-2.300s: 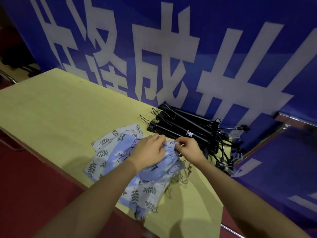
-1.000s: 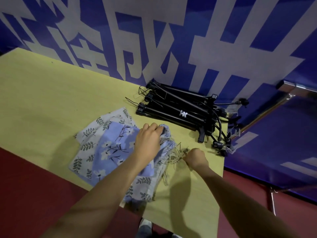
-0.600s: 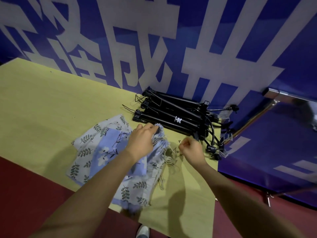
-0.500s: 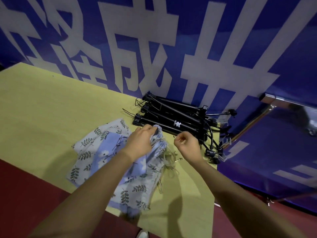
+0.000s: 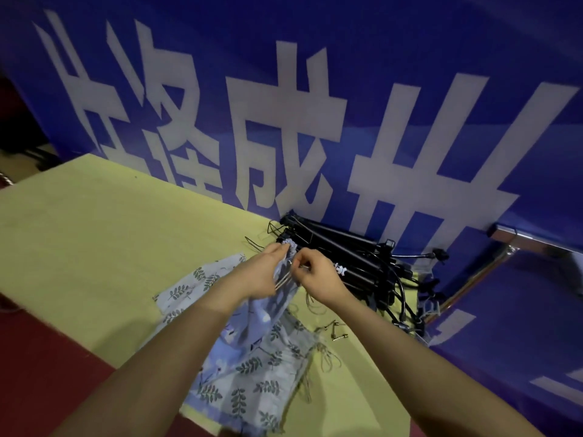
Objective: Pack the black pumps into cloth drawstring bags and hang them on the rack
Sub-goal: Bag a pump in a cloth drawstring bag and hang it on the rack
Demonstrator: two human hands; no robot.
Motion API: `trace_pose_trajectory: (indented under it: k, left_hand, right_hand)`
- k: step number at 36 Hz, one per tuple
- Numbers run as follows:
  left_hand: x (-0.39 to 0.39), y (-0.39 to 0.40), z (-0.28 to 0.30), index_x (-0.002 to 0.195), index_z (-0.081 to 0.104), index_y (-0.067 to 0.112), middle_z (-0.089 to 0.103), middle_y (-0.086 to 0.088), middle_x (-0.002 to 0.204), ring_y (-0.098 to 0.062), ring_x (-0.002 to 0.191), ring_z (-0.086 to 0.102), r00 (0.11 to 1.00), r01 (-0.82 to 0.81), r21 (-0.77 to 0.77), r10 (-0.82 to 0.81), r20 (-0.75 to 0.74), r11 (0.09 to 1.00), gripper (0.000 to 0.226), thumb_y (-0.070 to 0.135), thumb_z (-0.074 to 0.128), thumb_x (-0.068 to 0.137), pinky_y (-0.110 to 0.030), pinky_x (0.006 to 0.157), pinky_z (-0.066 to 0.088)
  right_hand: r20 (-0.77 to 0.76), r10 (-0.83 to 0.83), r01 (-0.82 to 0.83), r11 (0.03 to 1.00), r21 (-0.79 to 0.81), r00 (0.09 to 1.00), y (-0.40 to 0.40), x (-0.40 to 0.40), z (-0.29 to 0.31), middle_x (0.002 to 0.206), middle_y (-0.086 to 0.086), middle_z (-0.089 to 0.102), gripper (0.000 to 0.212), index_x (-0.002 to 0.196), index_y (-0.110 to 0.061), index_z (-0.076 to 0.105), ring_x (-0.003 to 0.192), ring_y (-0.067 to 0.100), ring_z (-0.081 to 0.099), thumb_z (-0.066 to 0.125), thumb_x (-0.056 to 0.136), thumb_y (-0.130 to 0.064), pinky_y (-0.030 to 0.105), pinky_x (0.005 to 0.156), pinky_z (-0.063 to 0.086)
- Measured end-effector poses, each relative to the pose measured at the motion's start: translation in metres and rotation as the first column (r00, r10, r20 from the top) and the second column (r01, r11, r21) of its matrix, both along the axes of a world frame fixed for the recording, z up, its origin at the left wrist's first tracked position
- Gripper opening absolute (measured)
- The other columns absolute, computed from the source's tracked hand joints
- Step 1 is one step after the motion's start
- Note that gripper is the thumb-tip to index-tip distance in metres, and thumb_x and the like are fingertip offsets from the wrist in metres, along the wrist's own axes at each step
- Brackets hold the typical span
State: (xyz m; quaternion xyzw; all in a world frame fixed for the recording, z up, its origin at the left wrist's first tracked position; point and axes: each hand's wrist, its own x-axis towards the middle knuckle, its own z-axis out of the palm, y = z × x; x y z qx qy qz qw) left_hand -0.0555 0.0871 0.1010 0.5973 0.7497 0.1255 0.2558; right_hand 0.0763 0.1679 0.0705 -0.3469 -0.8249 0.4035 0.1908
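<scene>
My left grip (image 5: 263,272) pinches the blue drawstring bag (image 5: 262,313) mouth; my right grip (image 5: 317,274) pinches its cord (image 5: 284,280), near the counter (image 5: 94,234) back edge.

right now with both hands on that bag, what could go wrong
1. The left hand and right hand lift the blue floral cloth drawstring bag by its gathered mouth; its loose beige cords could snag the pile of black clip hangers just behind.
2. The stack of leaf-print cloth bags overhangs the yellow table edge and might slide off.
</scene>
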Motion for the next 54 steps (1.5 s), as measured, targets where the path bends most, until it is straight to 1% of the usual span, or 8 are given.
trace_pose_trajectory:
  k: [5, 13, 23, 29, 36, 44, 47, 54]
  left_hand:
    - [-0.001, 0.001, 0.0, 0.152, 0.002, 0.015, 0.007, 0.004, 0.157, -0.022, 0.139, 0.031, 0.998, -0.006, 0.024, 0.005, 0.062, 1.0, 0.099, -0.006, 0.064, 0.077, -0.033, 0.099, 0.045]
    - [-0.009, 0.006, -0.008, 0.152, 0.005, 0.015, 0.006, 0.002, 0.158, -0.025, 0.136, 0.036, 0.986, -0.107, 0.085, 0.095, 0.134, 0.991, 0.095, -0.003, 0.064, 0.08, -0.039, 0.096, 0.046]
    - [-0.009, 0.027, -0.023, 0.151, 0.007, 0.017, 0.006, 0.004, 0.156, -0.032, 0.108, 0.055, 0.956, -0.274, 0.109, 0.284, -0.08, 0.955, 0.083, 0.003, 0.056, 0.086, -0.042, 0.072, 0.05]
    - [-0.009, 0.035, -0.027, 0.149, 0.022, 0.021, 0.026, 0.002, 0.15, -0.03, 0.108, 0.054, 0.927, -0.266, 0.145, 0.295, -0.233, 0.953, 0.066, 0.003, 0.047, 0.091, -0.035, 0.064, 0.04]
    - [-0.009, 0.045, -0.034, 0.15, 0.015, 0.019, 0.021, 0.0, 0.151, -0.034, 0.103, 0.055, 0.943, -0.215, 0.073, 0.226, -0.242, 0.974, 0.073, 0.003, 0.051, 0.089, -0.037, 0.064, 0.04]
    - [-0.009, 0.059, -0.038, 0.145, 0.024, 0.015, 0.03, -0.002, 0.143, -0.034, 0.102, 0.056, 0.958, -0.206, 0.044, 0.21, -0.195, 0.978, 0.066, 0.004, 0.052, 0.087, -0.04, 0.068, 0.047]
    - [-0.006, 0.067, -0.039, 0.139, 0.034, 0.014, 0.038, -0.004, 0.136, -0.033, 0.1, 0.056, 0.954, -0.231, 0.055, 0.237, -0.186, 0.971, 0.054, 0.004, 0.048, 0.088, -0.04, 0.068, 0.047]
    - [-0.004, 0.092, -0.046, 0.139, 0.038, 0.012, 0.041, -0.006, 0.136, -0.031, 0.108, 0.053, 0.953, -0.234, 0.07, 0.243, -0.179, 0.97, 0.049, 0.004, 0.047, 0.091, -0.039, 0.07, 0.046]
  right_hand:
    - [0.014, 0.0, -0.001, 0.995, 0.095, 1.0, 0.002, -0.008, 0.004, 0.097, -0.012, 0.042, 0.004, 0.081, -0.032, 0.054, 0.087, 0.021, 0.056, 0.053, 0.081, -0.036, 0.051, 0.079, 0.051]
    - [0.273, -0.015, -0.042, 0.978, 0.202, 0.962, 0.008, -0.025, 0.001, 0.103, 0.009, 0.05, 0.012, 0.1, -0.014, 0.055, 0.089, 0.033, 0.055, 0.056, 0.088, -0.017, 0.046, 0.075, 0.051]
    - [0.386, 0.116, -0.141, 0.989, 0.037, 0.915, 0.022, -0.028, -0.008, 0.119, 0.01, 0.038, 0.072, 0.138, -0.023, 0.03, 0.101, 0.034, 0.052, 0.072, 0.079, -0.024, 0.05, 0.081, 0.051]
    - [0.236, 0.104, -0.103, 0.995, -0.015, 0.966, 0.036, -0.019, -0.015, 0.125, 0.01, 0.052, 0.057, 0.128, -0.015, 0.047, 0.107, 0.027, 0.054, 0.055, 0.077, 0.007, 0.03, 0.072, 0.043]
    - [0.008, 0.091, -0.089, 0.984, -0.152, 0.996, 0.046, -0.015, -0.028, 0.104, 0.004, 0.06, 0.044, 0.112, -0.02, 0.056, 0.07, 0.032, 0.055, 0.054, 0.078, 0.007, 0.039, 0.06, 0.045]
    - [-0.056, -0.062, 0.057, 0.994, -0.093, 0.997, 0.065, -0.009, -0.037, 0.093, -0.003, 0.047, 0.017, 0.079, -0.018, 0.064, 0.084, 0.015, 0.053, 0.059, 0.082, -0.002, 0.033, 0.081, 0.046]
    - [0.072, -0.198, 0.197, 0.98, 0.031, 0.977, 0.081, -0.009, -0.042, 0.102, -0.002, 0.051, 0.01, 0.094, -0.014, 0.063, 0.096, 0.022, 0.057, 0.057, 0.086, -0.012, 0.043, 0.093, 0.046]
    - [0.518, -0.283, 0.115, 0.936, 0.331, 0.807, 0.124, 0.002, -0.052, 0.147, 0.013, 0.034, 0.059, 0.143, -0.009, 0.029, 0.135, 0.033, 0.032, 0.054, 0.092, -0.026, 0.042, 0.11, 0.026]
